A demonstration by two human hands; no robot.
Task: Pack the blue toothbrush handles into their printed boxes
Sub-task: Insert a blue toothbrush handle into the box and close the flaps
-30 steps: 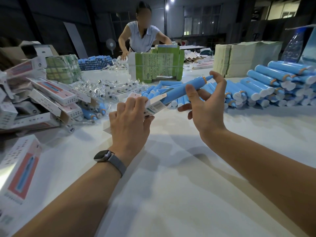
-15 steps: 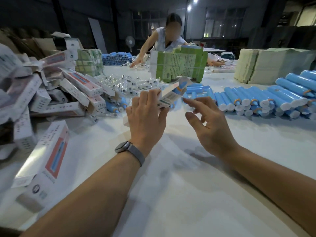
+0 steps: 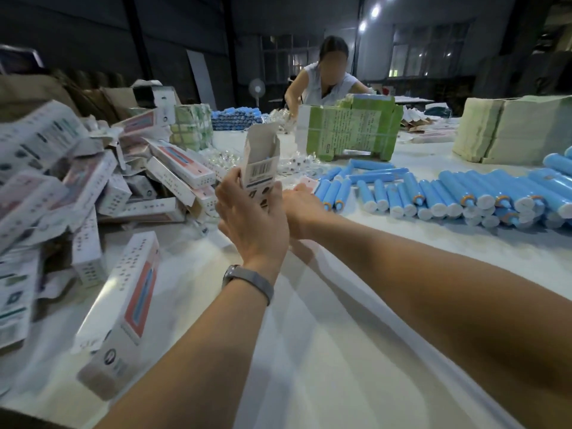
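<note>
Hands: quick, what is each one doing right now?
Left hand: holds the printed box upright, top flap open.
Right hand: mostly hidden behind the left; cannot tell.

Dim hall, lit by ceiling lamps at upper centre. Soft arm shadows cross the pale table. Left-edge boxes smear with motion blur; wide-angle bending at edges.

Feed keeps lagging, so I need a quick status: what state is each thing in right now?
Held box: upright, top flap open, something blue visible inside.
Left hand: grips that box.
Right hand: partly hidden behind the left; grip unclear.
Loose blue handles: unpacked, lying in rows.
Boxes piled on the left: lying jumbled.
</note>
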